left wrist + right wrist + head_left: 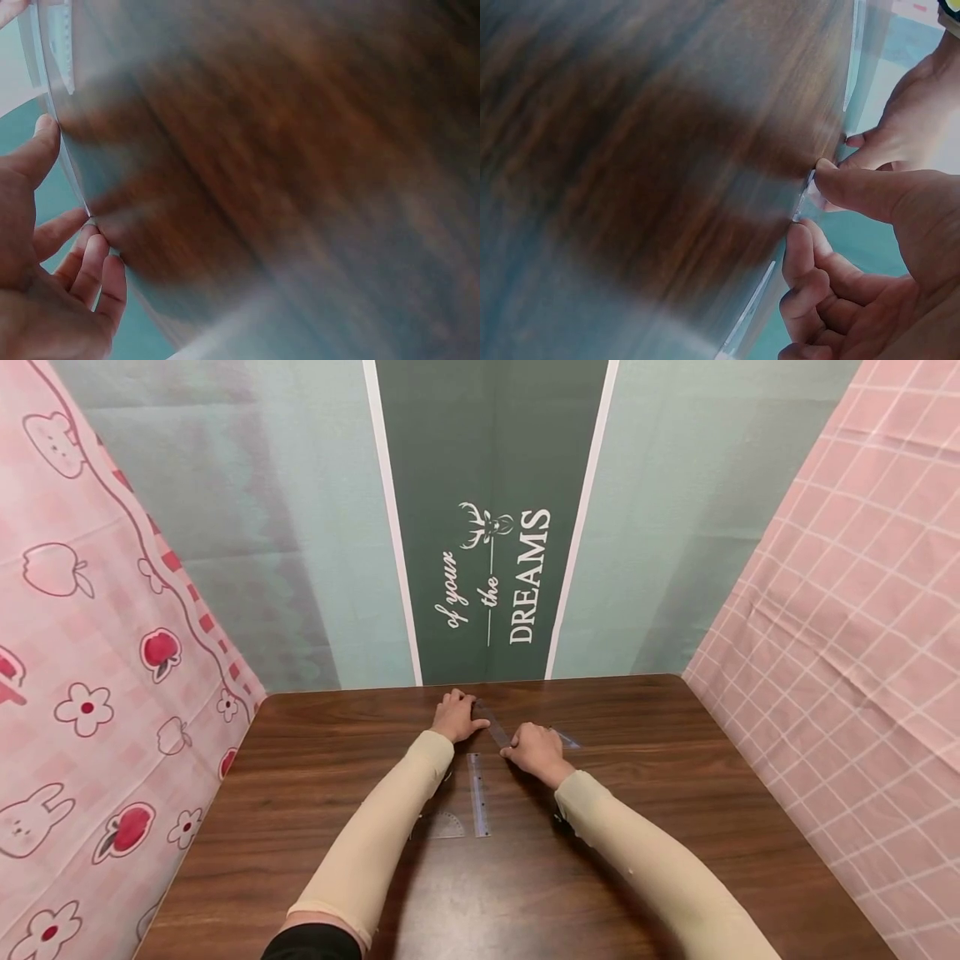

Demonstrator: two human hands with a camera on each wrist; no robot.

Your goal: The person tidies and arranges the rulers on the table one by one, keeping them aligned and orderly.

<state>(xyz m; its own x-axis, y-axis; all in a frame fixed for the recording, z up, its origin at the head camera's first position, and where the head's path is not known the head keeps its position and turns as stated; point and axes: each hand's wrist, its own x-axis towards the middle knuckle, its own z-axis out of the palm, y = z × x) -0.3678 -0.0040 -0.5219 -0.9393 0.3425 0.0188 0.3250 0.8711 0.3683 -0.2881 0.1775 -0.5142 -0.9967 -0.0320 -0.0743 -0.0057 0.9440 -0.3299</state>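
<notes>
A clear plastic strip (493, 725) lies slantwise between my two hands near the back of the table. My left hand (456, 717) holds its far end, with the thumb on the near long edge and the fingertips at the far tip. My right hand (536, 749) pinches the near end between thumb (836, 176) and index finger. Nearer my body lies a clear ruler (478, 797) with a bluish tint. A clear protractor (447, 825) rests beside it, partly hidden by my left forearm. Just beyond my right hand is a clear set square (568, 739), partly covered by that hand.
The brown wooden table (637, 877) has rounded back corners. Behind its back edge hangs a green cloth (487, 460) with white lettering. Pink patterned cloths stand at the left (82, 635) and right (847, 635). Pale sleeves cover both forearms.
</notes>
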